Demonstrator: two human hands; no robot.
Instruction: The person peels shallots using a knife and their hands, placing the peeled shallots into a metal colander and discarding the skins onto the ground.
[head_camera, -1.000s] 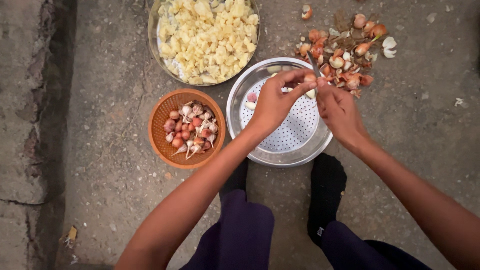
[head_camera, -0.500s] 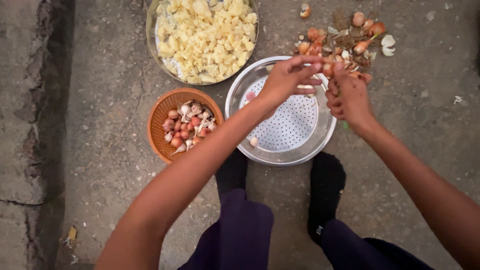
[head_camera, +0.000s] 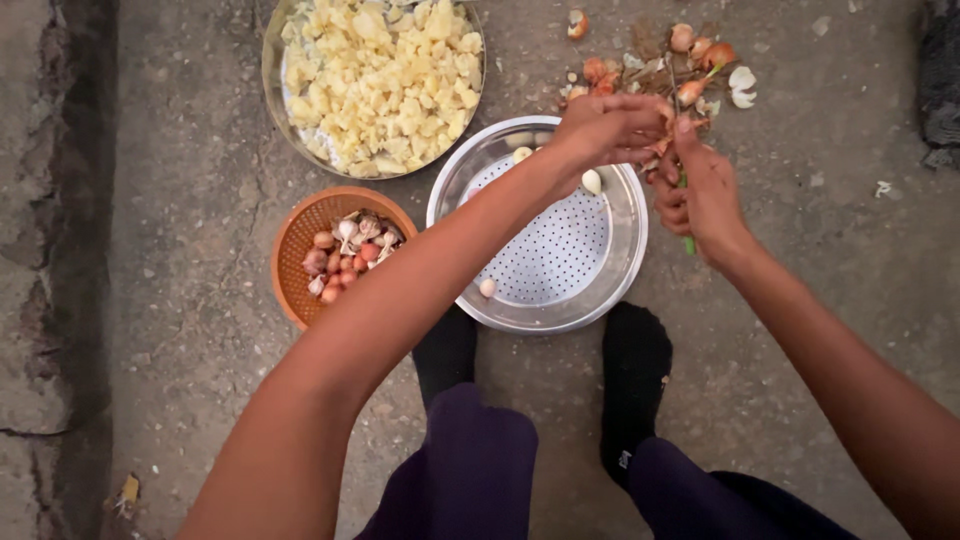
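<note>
Both hands meet over the far rim of the steel colander (head_camera: 590, 290), right at the edge of the peel pile (head_camera: 650, 75). Left hand (head_camera: 605, 130) has fingers curled together, pinching a small bulb piece; the piece itself is mostly hidden by the fingers, so its shape and axis can't be read. Right hand (head_camera: 700, 190) is fisted around a knife with a green handle (head_camera: 688, 243): the handle end sticks out below the fist toward the person, long axis running roughly near-to-far, blade hidden behind the fingers.

One peeled pale clove (head_camera: 592, 181) sits just under the left hand inside the colander, another clove (head_camera: 487, 288) at the near rim.

Orange basket (head_camera: 300, 240) of unpeeled reddish-white bulbs sits left of the colander. Glass bowl (head_camera: 275, 100) of pale yellow chunks beyond it. All on the concrete floor (head_camera: 820, 300).
</note>
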